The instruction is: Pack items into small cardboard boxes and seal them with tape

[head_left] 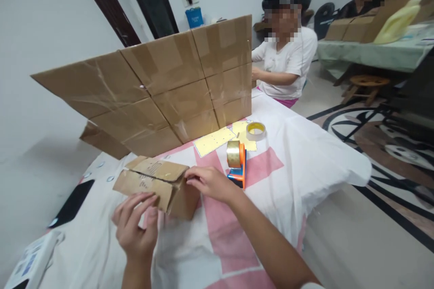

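A small cardboard box (185,201) stands on the table in front of me, its top flaps folded over with a gap along the seam. My left hand (135,223) is at the box's near left side, fingertips by the front flap, thumb and fingers apart. At the right upper corner, my right hand (212,183) pinches the edge of the box between thumb and fingers; the fingertips are partly hidden. Just beyond that hand, an orange and blue tape dispenser (242,167) carries a roll of brown tape (233,154).
A large taped cardboard panel (169,86) stands upright behind the box. Near it lie yellow paper sheets (215,141) and a clear tape roll (256,131). A black flat object (73,203) is at left. Across the table sits a person in a white shirt (285,61).
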Available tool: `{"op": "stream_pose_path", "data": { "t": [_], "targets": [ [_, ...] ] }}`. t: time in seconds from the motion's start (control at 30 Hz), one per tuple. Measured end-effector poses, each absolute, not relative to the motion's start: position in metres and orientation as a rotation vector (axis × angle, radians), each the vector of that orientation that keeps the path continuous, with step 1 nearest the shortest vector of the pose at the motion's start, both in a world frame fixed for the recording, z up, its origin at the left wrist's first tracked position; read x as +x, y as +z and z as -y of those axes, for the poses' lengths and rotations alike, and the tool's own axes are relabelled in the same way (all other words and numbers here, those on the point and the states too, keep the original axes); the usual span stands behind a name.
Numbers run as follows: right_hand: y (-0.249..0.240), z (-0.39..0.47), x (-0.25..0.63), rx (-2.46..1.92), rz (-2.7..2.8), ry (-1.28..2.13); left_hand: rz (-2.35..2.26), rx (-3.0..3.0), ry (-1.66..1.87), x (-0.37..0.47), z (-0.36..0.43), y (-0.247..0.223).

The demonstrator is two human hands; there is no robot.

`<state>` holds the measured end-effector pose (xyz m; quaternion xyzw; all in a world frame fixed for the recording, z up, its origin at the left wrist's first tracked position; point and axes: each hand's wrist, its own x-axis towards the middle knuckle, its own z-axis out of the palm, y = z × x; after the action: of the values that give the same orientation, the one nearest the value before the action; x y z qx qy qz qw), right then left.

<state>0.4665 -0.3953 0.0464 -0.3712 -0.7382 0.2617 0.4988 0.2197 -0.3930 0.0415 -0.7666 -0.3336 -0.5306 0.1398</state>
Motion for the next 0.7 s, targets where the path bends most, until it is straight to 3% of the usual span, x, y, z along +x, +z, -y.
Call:
{"op": "stream_pose_path", "data": {
  "t": [0.3,0.7],
  "targets": [
    [0.074,0.420,0.472,-0.877,1.912,0.854,0.889,-2.176,-1.247,0.260,0.419,0.064],
    [0.079,0.430,0.475,-0.798,1.884,0.811,0.922,-2.158,-1.194,0.276,0.428,0.075]
  ]
}}
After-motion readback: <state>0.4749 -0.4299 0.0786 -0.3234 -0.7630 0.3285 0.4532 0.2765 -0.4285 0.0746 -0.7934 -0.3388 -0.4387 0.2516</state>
